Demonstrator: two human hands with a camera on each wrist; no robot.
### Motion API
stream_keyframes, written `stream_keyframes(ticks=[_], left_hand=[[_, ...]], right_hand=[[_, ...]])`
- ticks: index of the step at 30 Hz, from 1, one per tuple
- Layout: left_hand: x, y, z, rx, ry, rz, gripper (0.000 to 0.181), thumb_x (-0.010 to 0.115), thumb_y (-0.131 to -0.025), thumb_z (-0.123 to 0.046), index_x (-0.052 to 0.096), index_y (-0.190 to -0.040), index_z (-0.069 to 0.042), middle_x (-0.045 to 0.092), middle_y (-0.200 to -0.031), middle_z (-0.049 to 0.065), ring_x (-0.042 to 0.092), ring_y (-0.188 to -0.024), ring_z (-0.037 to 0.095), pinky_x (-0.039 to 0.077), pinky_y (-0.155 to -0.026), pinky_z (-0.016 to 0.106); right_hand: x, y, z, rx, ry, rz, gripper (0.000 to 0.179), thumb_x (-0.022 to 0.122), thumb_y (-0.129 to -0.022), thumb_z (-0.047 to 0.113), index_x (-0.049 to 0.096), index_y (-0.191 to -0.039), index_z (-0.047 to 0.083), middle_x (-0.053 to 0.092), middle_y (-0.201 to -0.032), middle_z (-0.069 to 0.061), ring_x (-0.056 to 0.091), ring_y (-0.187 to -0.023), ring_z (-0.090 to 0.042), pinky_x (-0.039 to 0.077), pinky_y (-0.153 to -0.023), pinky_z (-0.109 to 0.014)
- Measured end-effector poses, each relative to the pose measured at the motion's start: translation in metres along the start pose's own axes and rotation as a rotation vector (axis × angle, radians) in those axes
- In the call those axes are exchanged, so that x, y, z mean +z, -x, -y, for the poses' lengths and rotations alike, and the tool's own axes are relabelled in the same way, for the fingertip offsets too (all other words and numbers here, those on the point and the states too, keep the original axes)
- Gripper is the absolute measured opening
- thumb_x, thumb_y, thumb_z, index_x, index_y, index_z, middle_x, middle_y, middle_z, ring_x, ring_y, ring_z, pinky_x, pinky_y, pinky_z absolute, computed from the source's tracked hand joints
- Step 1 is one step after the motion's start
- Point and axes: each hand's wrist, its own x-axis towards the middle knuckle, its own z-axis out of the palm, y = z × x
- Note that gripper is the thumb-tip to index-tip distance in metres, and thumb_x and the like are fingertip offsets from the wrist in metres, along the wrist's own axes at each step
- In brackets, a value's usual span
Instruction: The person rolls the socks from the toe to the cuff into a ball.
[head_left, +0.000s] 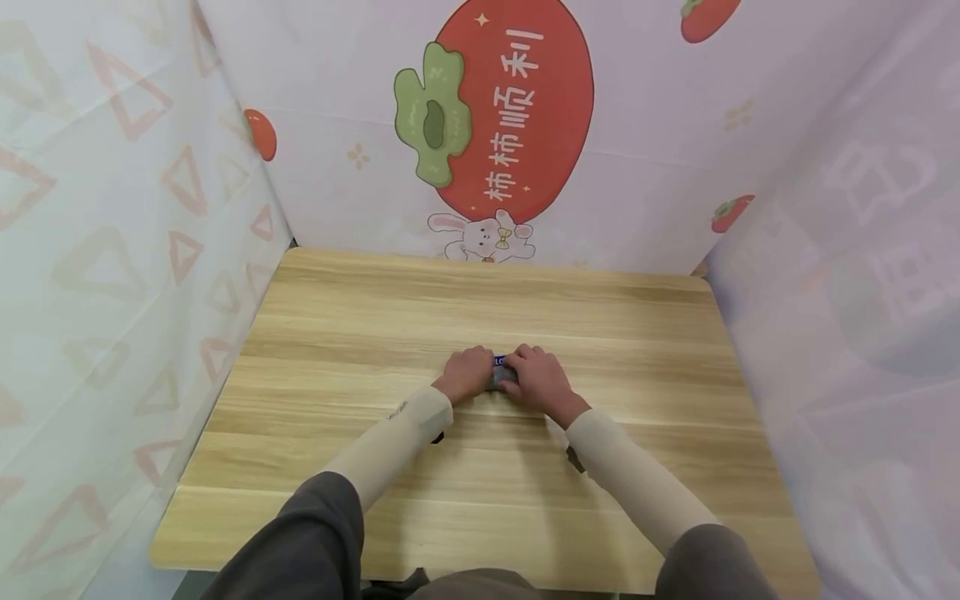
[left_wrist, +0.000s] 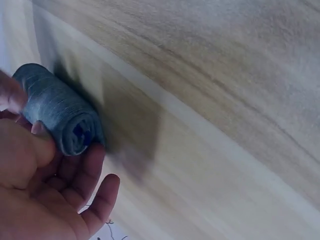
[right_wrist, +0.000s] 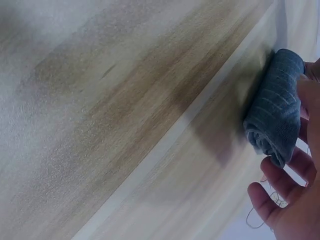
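tightly rolled grey-blue cloth [left_wrist: 60, 100], finely ridged cylinder with coiled ends, both hands [head_left: 467, 372] [head_left: 542, 382] gripping it, wood-grain tabletop [head_left: 360, 317] beneath

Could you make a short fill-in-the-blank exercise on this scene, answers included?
1. The left hand and right hand hold a roll whose lettered patch is ____.
2. The table shows a pattern of ____ grain.
3. The large printed fruit is ____.
4. In the head view, green leaves sit on that fruit's ____ side.

Missing words: blue; wood; red; left.
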Motion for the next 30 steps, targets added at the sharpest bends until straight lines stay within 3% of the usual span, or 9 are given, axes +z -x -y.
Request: stream_keyframes(ticks=[3, 5, 11, 14, 19, 24, 27, 30], left_hand=[[0.001, 0.0, -0.001, -0.019, 0.056, -0.022, 0.026, 0.051, -0.099, -0.03, 0.056, -0.105, -0.005, 0.063, -0.096, 0.01, 0.062, -0.082, 0.021, 0.054, -0.07, 0.038], [0.002, 0.002, -0.003, -0.012, 0.051, -0.074, 0.025, 0.051, -0.099, -0.029, 0.055, -0.104, -0.005, 0.061, -0.096, 0.01, 0.061, -0.082, 0.022, 0.054, -0.069, 0.037], [0.015, 0.008, -0.011, 0.126, -0.129, -0.326, 0.019, 0.058, -0.096, -0.022, 0.058, -0.106, -0.006, 0.06, -0.097, 0.007, 0.058, -0.083, 0.021, 0.053, -0.07, 0.033], [0.018, 0.012, -0.014, 0.171, -0.158, -0.366, 0.019, 0.059, -0.095, -0.021, 0.059, -0.106, -0.006, 0.061, -0.096, 0.007, 0.058, -0.083, 0.02, 0.052, -0.072, 0.032], [0.016, 0.018, -0.016, 0.198, -0.133, -0.336, 0.032, 0.063, -0.093, -0.03, 0.058, -0.11, -0.004, 0.062, -0.101, 0.008, 0.06, -0.088, 0.02, 0.052, -0.079, 0.032], [0.019, 0.022, -0.014, 0.195, -0.094, -0.258, 0.057, 0.073, -0.081, -0.044, 0.055, -0.117, -0.004, 0.06, -0.106, 0.009, 0.059, -0.096, 0.021, 0.052, -0.086, 0.034], [0.025, 0.022, -0.012, 0.181, -0.075, -0.235, 0.058, 0.073, -0.08, -0.046, 0.055, -0.117, -0.006, 0.059, -0.105, 0.008, 0.058, -0.096, 0.021, 0.051, -0.085, 0.034], [0.028, 0.023, -0.012, 0.187, -0.059, -0.256, 0.052, 0.073, -0.082, -0.044, 0.056, -0.114, -0.008, 0.059, -0.102, 0.007, 0.057, -0.093, 0.021, 0.051, -0.082, 0.035]], right_hand=[[0.0, 0.001, 0.0, 0.014, 0.001, 0.042, 0.04, 0.064, -0.088, 0.047, 0.066, -0.116, 0.019, 0.059, -0.108, -0.002, 0.056, -0.09, -0.022, 0.049, -0.071, -0.042], [0.001, 0.0, -0.001, 0.038, -0.02, 0.065, 0.038, 0.063, -0.089, 0.046, 0.067, -0.116, 0.02, 0.06, -0.107, -0.001, 0.055, -0.089, -0.022, 0.049, -0.071, -0.041], [0.001, -0.004, -0.004, 0.087, -0.052, 0.102, 0.037, 0.059, -0.092, 0.045, 0.067, -0.118, 0.021, 0.06, -0.104, -0.001, 0.056, -0.086, -0.024, 0.05, -0.071, -0.043], [0.001, -0.005, -0.005, 0.096, -0.067, 0.116, 0.036, 0.059, -0.092, 0.043, 0.067, -0.119, 0.021, 0.061, -0.104, -0.001, 0.056, -0.086, -0.024, 0.051, -0.072, -0.043], [0.0, -0.003, -0.006, 0.108, -0.087, 0.141, 0.036, 0.059, -0.092, 0.042, 0.066, -0.121, 0.02, 0.06, -0.105, -0.001, 0.057, -0.088, -0.022, 0.051, -0.073, -0.041], [0.002, 0.002, -0.006, 0.095, -0.116, 0.16, 0.035, 0.059, -0.093, 0.037, 0.065, -0.123, 0.019, 0.061, -0.11, -0.002, 0.059, -0.093, -0.023, 0.052, -0.08, -0.043], [0.002, 0.006, -0.002, 0.083, -0.131, 0.164, 0.035, 0.059, -0.094, 0.035, 0.064, -0.125, 0.019, 0.062, -0.111, -0.003, 0.059, -0.093, -0.023, 0.052, -0.08, -0.043], [0.0, 0.01, 0.001, 0.078, -0.12, 0.156, 0.035, 0.06, -0.094, 0.035, 0.064, -0.124, 0.018, 0.063, -0.108, -0.004, 0.06, -0.092, -0.023, 0.052, -0.077, -0.043]])
